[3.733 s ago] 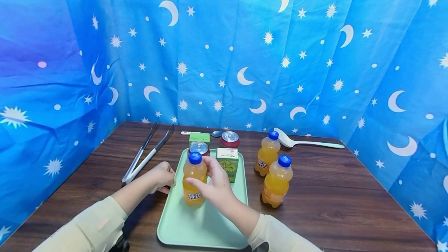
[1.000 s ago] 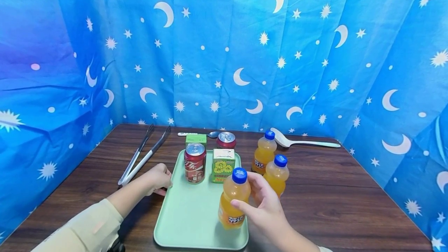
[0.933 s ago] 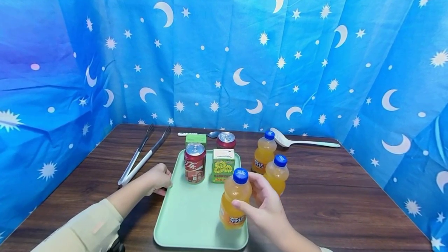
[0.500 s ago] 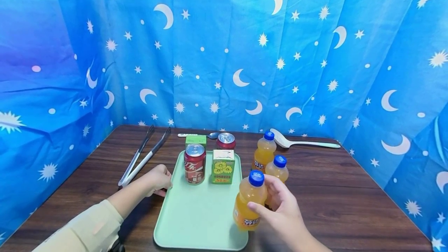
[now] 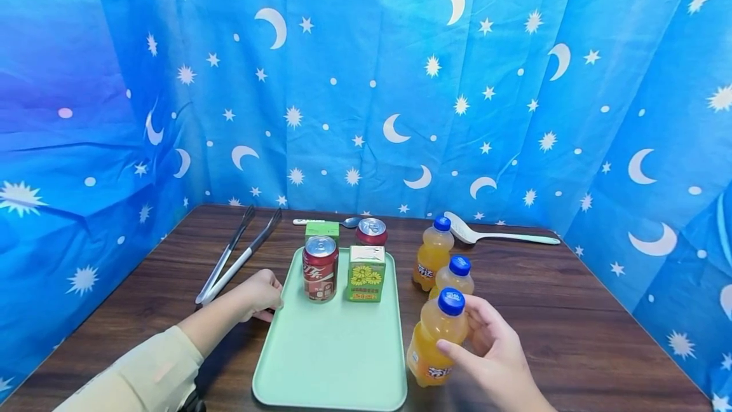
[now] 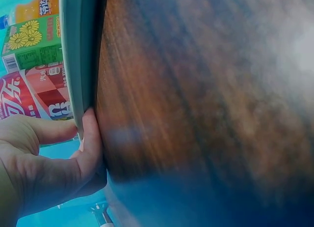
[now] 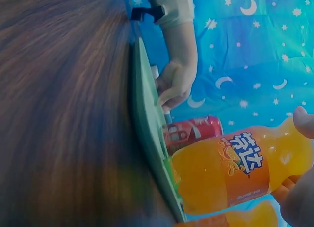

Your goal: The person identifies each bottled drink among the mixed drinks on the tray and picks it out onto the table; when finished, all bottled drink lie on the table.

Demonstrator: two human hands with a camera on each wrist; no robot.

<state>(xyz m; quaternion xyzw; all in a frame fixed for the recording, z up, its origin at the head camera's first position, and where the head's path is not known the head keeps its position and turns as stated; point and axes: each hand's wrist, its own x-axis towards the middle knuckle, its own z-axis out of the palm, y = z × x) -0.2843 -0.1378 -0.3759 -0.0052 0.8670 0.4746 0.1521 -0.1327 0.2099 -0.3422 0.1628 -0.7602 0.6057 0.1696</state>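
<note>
My right hand (image 5: 497, 351) grips a bottle of orange soda (image 5: 431, 345) with a blue cap, just off the right edge of the light green tray (image 5: 332, 361). In the right wrist view the orange soda bottle (image 7: 221, 170) shows its label, with thumb and fingers near its neck. My left hand (image 5: 263, 295) pinches the tray's left rim; in the left wrist view the thumb lies inside the tray rim (image 6: 77, 55) and the fingers outside. On the tray stand a red soda can (image 5: 321, 275) and a green drink carton (image 5: 366, 278) with yellow flowers.
Two more orange soda bottles (image 5: 433, 256) stand right of the tray, one partly hidden behind the held bottle. Behind the tray are another red can (image 5: 372, 233), another green carton (image 5: 322, 229) and a spoon (image 5: 350, 222). Tongs (image 5: 243, 259) lie left, a slotted spoon (image 5: 466, 233) back right.
My right hand has carried the bottle from the tray's middle rightward and nearer, past its right edge, uncovering the can. The left hand has stayed at the rim.
</note>
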